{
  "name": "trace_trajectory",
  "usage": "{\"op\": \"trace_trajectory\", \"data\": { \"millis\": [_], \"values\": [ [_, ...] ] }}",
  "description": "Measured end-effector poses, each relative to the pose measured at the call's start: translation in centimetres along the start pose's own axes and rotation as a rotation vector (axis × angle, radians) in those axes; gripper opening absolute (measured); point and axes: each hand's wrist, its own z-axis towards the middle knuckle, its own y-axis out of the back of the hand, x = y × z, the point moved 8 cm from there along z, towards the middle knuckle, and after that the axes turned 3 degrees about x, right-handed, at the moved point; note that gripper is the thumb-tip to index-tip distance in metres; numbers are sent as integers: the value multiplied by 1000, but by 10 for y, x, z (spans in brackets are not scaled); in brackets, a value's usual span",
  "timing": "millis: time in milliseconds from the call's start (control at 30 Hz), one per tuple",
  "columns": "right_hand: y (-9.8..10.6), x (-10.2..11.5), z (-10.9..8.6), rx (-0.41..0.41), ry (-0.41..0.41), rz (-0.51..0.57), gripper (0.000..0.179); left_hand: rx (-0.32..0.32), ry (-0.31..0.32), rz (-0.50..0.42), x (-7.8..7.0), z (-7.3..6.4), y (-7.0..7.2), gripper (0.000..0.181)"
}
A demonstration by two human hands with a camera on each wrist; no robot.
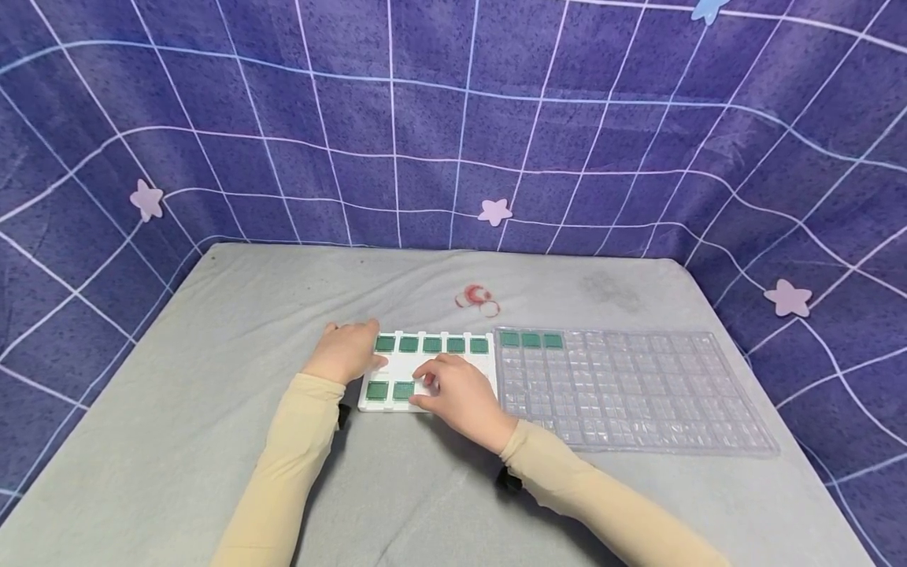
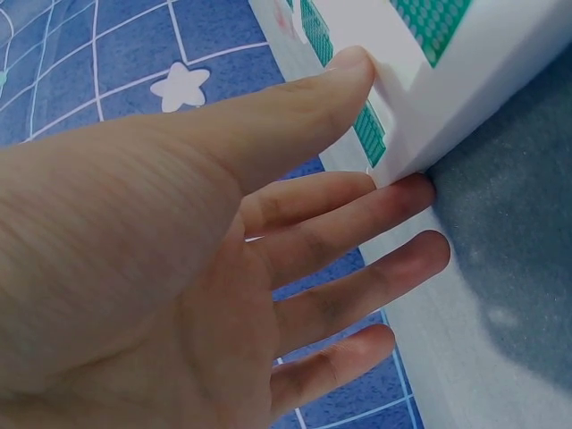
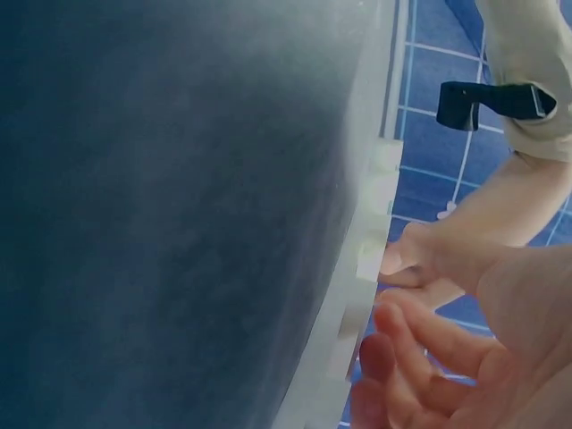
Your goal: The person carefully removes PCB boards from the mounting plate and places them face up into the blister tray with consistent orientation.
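A white tray [image 1: 407, 366] carries small green square chips with dotted faces, a row along its far side and two at the near left. At its left end my left hand [image 1: 345, 352] pinches the tray, thumb on top and fingertips at the edge; the other fingers extend past it in the left wrist view. My right hand [image 1: 464, 398] reaches over the near right part, fingers bent. Its thumb and index fingertip are right at a green chip [image 1: 404, 390] in the near row; I cannot tell whether they grip it. That hand covers the near row's right part.
Beside the white tray, a larger clear plastic tray [image 1: 638, 386] with many small pockets holds three green chips [image 1: 531, 339] in its far left corner. Grey cloth [image 1: 212, 378] covers the table, with a red mark [image 1: 476, 296] behind the trays. A blue curtain [image 1: 425, 118] hangs around.
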Motion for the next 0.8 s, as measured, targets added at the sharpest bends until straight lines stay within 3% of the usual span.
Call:
{"op": "trace_trajectory", "data": {
  "millis": [300,800],
  "values": [
    [-4,3,7,22,-31,-35,27,2,-1,7,1,0,0,42],
    [-5,13,11,33,40,-104,24,3,7,4,1,2,-2,45]
  ]
}}
